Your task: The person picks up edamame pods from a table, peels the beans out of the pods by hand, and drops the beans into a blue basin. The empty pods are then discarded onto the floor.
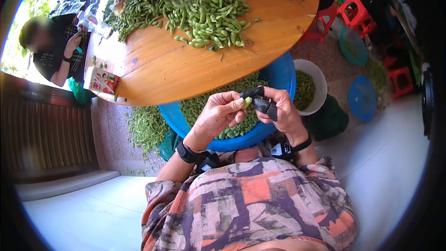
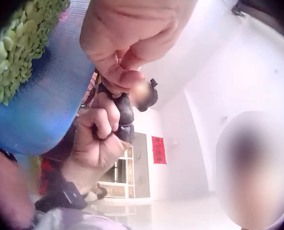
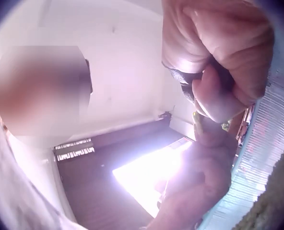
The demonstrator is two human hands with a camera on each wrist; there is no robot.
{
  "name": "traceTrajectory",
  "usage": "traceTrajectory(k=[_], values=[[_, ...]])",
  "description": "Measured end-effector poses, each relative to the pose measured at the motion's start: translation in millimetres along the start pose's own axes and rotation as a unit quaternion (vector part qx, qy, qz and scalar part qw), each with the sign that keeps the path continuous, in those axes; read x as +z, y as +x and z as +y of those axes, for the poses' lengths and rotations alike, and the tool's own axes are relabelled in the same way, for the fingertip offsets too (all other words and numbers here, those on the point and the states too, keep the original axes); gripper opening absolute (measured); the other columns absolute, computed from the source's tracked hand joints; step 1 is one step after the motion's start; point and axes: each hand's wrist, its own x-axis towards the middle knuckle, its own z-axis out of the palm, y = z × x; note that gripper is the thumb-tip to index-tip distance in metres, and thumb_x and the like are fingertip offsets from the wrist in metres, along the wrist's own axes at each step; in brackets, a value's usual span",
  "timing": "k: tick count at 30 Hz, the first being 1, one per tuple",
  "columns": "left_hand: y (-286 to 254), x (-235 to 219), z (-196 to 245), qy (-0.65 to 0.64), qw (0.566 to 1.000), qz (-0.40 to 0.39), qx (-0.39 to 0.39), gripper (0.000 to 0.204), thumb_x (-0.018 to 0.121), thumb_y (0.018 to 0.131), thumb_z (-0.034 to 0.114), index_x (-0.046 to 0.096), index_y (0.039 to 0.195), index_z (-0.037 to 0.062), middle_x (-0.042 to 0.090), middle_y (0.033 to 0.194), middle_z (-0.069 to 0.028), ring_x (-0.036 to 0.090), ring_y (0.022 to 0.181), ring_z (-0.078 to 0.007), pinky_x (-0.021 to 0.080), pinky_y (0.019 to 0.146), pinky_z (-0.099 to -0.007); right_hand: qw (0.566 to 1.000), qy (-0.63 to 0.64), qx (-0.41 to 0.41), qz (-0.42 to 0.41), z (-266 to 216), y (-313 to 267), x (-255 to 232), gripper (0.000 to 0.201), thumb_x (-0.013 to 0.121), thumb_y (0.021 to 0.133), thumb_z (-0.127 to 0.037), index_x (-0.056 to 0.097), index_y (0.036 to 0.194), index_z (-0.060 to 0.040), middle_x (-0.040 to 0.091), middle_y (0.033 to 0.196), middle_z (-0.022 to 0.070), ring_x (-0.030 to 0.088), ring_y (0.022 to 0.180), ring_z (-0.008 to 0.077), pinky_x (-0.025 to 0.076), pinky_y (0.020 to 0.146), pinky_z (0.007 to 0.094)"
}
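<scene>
My left hand (image 1: 218,111) pinches a green soybean pod (image 1: 247,102) between thumb and fingertips, over the blue basin (image 1: 174,124). Facing it, my right hand (image 1: 285,109) is curled at the pod's other side, its thumb and forefinger wrapped in black tape. Those wrapped fingers (image 2: 126,114) come right up against the left fingertips in the left wrist view. Bits of the green pod (image 3: 197,125) peek out between the two hands in the right wrist view. Shelled soybeans (image 1: 200,107) fill much of the basin below.
A heap of unshelled pods (image 1: 204,11) covers part of the wooden table (image 1: 274,9). Empty-looking pods (image 1: 146,128) lie on the floor at left. A white bucket (image 1: 320,83) stands right of the basin. Another person (image 1: 55,49) sits across at left; red stools (image 1: 357,16) stand behind.
</scene>
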Motion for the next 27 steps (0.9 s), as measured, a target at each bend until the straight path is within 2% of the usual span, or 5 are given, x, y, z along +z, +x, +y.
traceTrajectory(k=[4, 14, 20, 24, 27], values=[[0.1, 10.9, -7.7, 0.126, 0.988, 0.055, 0.064, 0.011, 0.065, 0.093, 0.013, 0.061, 0.089, 0.0029, 0.061, 0.074, -0.0027, 0.050, 0.052, -0.0063, 0.036, 0.045, -0.0201, 0.917, -0.336, -0.195, 0.088, 9.8, 4.9, 9.6, 0.021, 0.057, 0.084, -0.003, 0.066, 0.103, -0.0002, 0.056, 0.074, 0.0085, 0.054, 0.063, 0.0196, 0.043, 0.058, 0.0304], [1.7, 13.5, -7.9, 0.482, 0.851, 0.123, 0.169, 0.016, 0.052, 0.099, 0.011, 0.056, 0.088, -0.0003, 0.056, 0.059, -0.0005, 0.053, 0.054, -0.0046, 0.043, 0.048, -0.0228, 0.870, -0.405, -0.233, 0.156, 17.3, 3.0, 18.4, 0.011, 0.054, 0.077, 0.005, 0.058, 0.087, 0.0034, 0.050, 0.075, 0.0151, 0.054, 0.067, 0.0313, 0.044, 0.061, 0.0372], [5.0, 6.0, -9.7, 0.224, 0.970, 0.078, 0.050, 0.024, 0.044, 0.104, 0.019, 0.056, 0.102, -0.0019, 0.064, 0.071, -0.0073, 0.060, 0.060, -0.0123, 0.048, 0.055, -0.0246, 0.964, -0.211, -0.021, 0.158, 18.0, 3.1, 18.5, 0.007, 0.055, 0.080, 0.004, 0.058, 0.087, 0.0033, 0.050, 0.072, 0.0108, 0.051, 0.066, 0.0178, 0.042, 0.061, 0.0314], [8.0, 3.8, -19.9, 0.138, 0.985, 0.085, 0.058, 0.027, 0.046, 0.103, 0.023, 0.053, 0.109, -0.0016, 0.061, 0.084, -0.0069, 0.058, 0.069, -0.0126, 0.047, 0.062, -0.0261, 0.843, -0.438, -0.245, 0.195, 35.0, 10.4, 17.4, 0.009, 0.055, 0.080, 0.004, 0.059, 0.087, 0.0022, 0.052, 0.073, 0.0120, 0.053, 0.064, 0.0247, 0.043, 0.058, 0.0338], [8.6, 7.7, -24.1, 0.143, 0.982, 0.113, 0.057, 0.025, 0.044, 0.102, 0.022, 0.052, 0.109, -0.0012, 0.059, 0.085, -0.0056, 0.054, 0.068, -0.0121, 0.044, 0.061, -0.0253, 0.863, -0.408, -0.222, 0.198, 33.7, 10.6, 21.1, 0.016, 0.053, 0.073, 0.007, 0.059, 0.087, 0.0037, 0.050, 0.075, 0.0163, 0.052, 0.067, 0.0327, 0.043, 0.062, 0.0367]])
